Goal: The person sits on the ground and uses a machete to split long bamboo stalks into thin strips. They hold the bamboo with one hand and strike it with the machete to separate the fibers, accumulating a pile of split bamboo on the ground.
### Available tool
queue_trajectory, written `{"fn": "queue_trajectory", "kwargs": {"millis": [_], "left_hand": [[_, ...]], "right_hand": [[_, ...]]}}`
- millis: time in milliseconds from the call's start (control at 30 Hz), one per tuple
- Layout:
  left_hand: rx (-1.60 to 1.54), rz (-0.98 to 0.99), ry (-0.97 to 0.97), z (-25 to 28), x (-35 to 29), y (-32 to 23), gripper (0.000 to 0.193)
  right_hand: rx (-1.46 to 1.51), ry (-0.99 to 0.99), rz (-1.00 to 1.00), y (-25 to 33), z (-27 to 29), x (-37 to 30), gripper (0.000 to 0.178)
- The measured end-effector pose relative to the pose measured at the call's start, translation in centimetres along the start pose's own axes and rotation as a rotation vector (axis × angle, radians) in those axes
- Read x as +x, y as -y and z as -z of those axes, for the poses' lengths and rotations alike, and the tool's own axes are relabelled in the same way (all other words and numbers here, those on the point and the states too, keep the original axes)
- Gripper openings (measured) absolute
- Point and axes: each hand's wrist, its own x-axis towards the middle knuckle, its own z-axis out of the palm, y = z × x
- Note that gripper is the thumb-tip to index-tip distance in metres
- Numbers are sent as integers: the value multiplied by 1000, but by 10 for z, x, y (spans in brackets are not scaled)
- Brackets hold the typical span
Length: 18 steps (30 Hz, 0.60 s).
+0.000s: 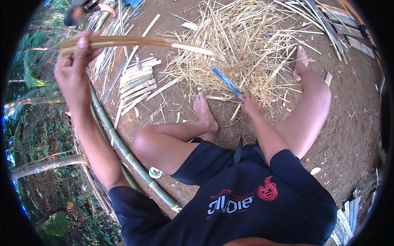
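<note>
My left hand [78, 61] is raised at the upper left, its thumb and fingers closed on one end of a bamboo strip [131, 41]. The strip reaches rightward, brown along most of its length and pale toward its far end. In my right hand [250, 105], low between my knees, is the handle of a knife [227, 83]. Its long blade points up and left, apart from the strip. Beyond the blade a heap of pale shavings [234, 37] covers the dirt between and past my bare feet.
Split bamboo pieces [137, 82] lie stacked left of the heap. A green bamboo pole [127, 153] runs along my left side. Long strips [320, 24] lie at the far right, more slats [347, 217] at the lower right. Another person [88, 10] is at the far left.
</note>
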Motion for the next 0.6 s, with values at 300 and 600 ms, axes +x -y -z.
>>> {"fn": "queue_trajectory", "kwargs": {"millis": [300, 600], "left_hand": [[-266, 183, 44, -19, -30, 58, 31], [-988, 177, -96, -24, -43, 80, 48]], "right_hand": [[338, 417, -59, 51, 47, -25, 48], [1577, 556, -348, 81, 169, -134, 25]]}}
